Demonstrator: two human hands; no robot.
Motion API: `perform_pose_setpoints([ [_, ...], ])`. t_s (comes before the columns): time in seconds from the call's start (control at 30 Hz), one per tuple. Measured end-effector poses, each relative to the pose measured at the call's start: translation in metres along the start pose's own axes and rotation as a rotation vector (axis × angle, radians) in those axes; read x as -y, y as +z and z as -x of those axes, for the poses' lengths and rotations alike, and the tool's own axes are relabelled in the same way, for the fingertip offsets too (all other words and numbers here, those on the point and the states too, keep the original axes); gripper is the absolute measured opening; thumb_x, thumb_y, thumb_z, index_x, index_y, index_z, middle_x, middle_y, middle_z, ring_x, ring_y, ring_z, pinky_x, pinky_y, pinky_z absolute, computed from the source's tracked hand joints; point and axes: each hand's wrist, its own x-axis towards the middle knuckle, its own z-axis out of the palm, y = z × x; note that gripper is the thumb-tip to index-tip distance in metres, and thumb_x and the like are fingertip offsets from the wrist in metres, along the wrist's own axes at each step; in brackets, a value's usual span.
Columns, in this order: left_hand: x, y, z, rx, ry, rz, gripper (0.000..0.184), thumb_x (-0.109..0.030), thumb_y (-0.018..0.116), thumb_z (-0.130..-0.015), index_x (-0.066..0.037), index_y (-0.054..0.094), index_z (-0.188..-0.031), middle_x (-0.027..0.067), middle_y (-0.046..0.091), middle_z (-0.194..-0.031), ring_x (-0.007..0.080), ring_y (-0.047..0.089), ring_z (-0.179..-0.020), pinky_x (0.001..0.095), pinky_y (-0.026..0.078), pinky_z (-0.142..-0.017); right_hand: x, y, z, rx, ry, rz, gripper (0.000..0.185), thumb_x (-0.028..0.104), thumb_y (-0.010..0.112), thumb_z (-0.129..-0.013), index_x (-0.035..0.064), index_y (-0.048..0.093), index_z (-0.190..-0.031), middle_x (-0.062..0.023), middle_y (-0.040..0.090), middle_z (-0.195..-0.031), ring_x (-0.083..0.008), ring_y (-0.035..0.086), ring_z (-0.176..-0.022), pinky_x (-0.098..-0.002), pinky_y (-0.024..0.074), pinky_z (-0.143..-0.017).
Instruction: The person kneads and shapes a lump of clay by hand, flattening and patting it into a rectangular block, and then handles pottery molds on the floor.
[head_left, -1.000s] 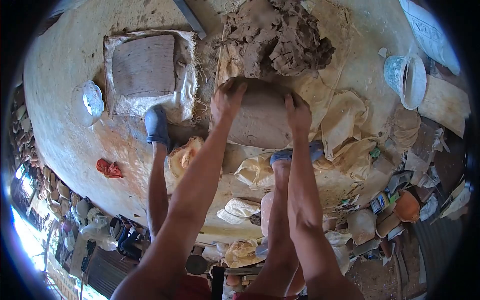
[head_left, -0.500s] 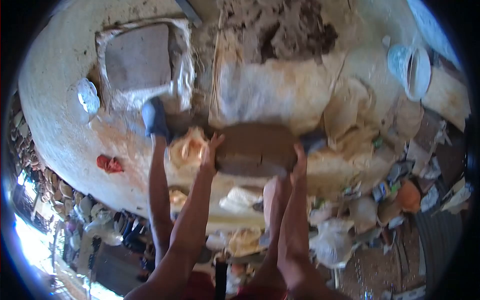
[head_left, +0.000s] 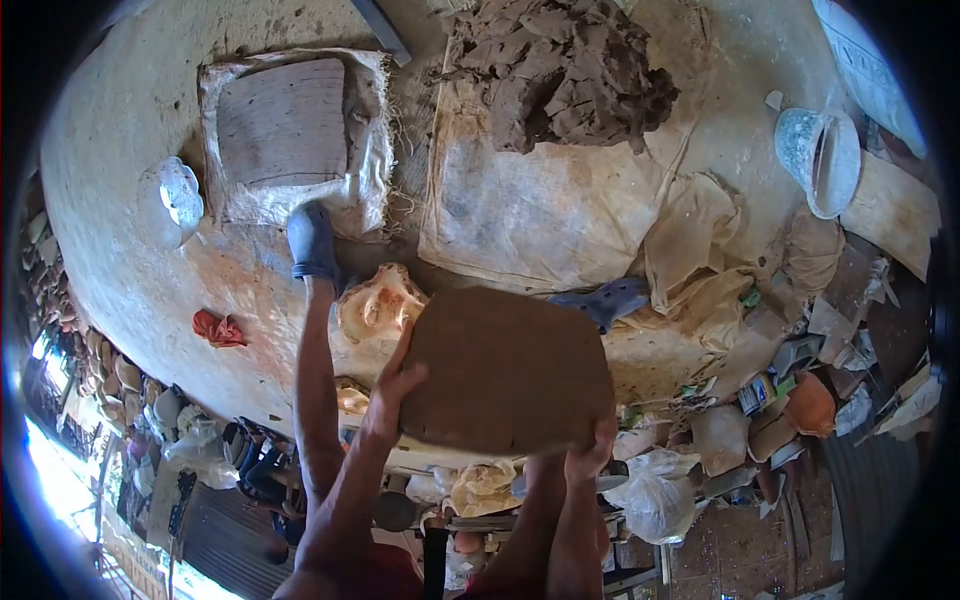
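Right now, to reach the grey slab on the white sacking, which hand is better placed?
Probably the left hand: it is nearer that grey slab, while the right hand is farther off. Neither is free: both hold the dark slab.

Slab: smooth, matt clay. Heap: rough clay. Shoe: matt.

Bare left forearm reached forward, slanting inward; bare right forearm pointed nearly straight ahead. Bare left hand gripped, fingers extended forward, thumb laid inward. Bare right hand gripped farther back, fingers partly hidden. Bare left leg stood left of left forearm, bare right leg between forearms.
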Motion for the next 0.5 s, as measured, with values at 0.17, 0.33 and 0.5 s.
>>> perform_pose_setpoints([
  [0.17, -0.017, -0.006, -0.216, -0.146, -0.25, -0.038, 0.072, -0.061, 0.058, -0.094, -0.005, 0.06, -0.139, 0.0128, 0.064, -0.132, 0.0245, 0.062, -0.116, 0.0367, 0.048, -0.102, -0.033, 0.036, -0.124, -0.097, 0.008, 0.154, 0.062, 0.047, 0.043, -0.106, -0.0007, 0.051, -0.145, -0.0133, 0.055, -0.145, -0.025, 0.051, -0.134, -0.036, 0.0383, -0.112],
  [0.33, -0.002, -0.025, -0.258, 0.049, -0.099, -0.005, 0.074, -0.066, 0.056, -0.094, -0.002, 0.065, -0.129, 0.015, 0.07, -0.122, 0.0273, 0.07, -0.102, 0.0395, 0.058, -0.091, 0.008, 0.054, -0.124, 0.051, 0.064, 0.169, 0.087, 0.072, 0.04, -0.099, 0.0019, 0.048, -0.15, -0.0149, 0.053, -0.149, -0.0274, 0.05, -0.136, -0.0415, 0.0379, -0.111],
  [0.5, -0.025, -0.013, -0.266, 0.089, -0.353, 0.036, 0.064, -0.058, 0.061, -0.094, -0.003, 0.067, -0.126, 0.0137, 0.073, -0.116, 0.0259, 0.073, -0.093, 0.0391, 0.06, -0.086, 0.049, 0.039, -0.153, 0.117, 0.503, 0.132, 0.095, 0.08, 0.045, -0.091, 0.0062, 0.046, -0.15, -0.0142, 0.053, -0.149, -0.0274, 0.056, -0.13, -0.0469, 0.049, -0.103],
])
